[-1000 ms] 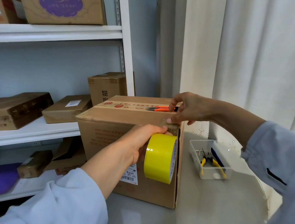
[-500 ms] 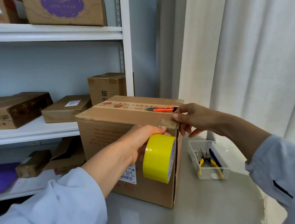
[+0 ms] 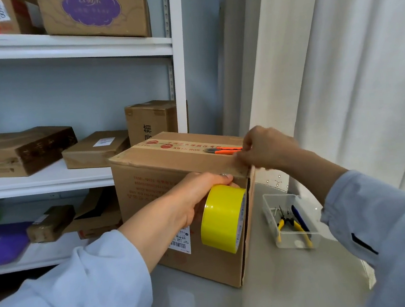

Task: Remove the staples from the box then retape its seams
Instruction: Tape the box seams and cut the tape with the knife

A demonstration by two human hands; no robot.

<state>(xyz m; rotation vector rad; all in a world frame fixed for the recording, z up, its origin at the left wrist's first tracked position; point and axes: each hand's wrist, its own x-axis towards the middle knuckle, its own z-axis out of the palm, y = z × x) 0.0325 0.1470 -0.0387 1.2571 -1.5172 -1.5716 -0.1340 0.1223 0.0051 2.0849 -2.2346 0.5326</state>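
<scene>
Head view, centre of the frame: the cardboard box [image 3: 177,206] stands on a pale round table [image 3: 299,281], and the step in hand looks like the retaping, since a strip of tape runs from the roll up to the box's upper right corner. Whether all staples are out I cannot tell.

The left hand [image 3: 194,199], coming in from the lower left, curls its fingers round the yellow tape roll [image 3: 222,218] and holds it against the box's near vertical edge. The right hand [image 3: 266,149], right of centre and a little blurred, has its fingers bent down onto the tape end at that top corner, seemingly pressing or pinching it; the exact grip is not clear.

Next, I judge, the roll must be drawn down the edge seam while the end is kept pinned flat.

Orange-handled cutters [image 3: 223,150] lie on the box top, just beside the right hand. At lower right a clear tray [image 3: 270,211] holds yellow-handled pliers [image 3: 293,227].
</scene>
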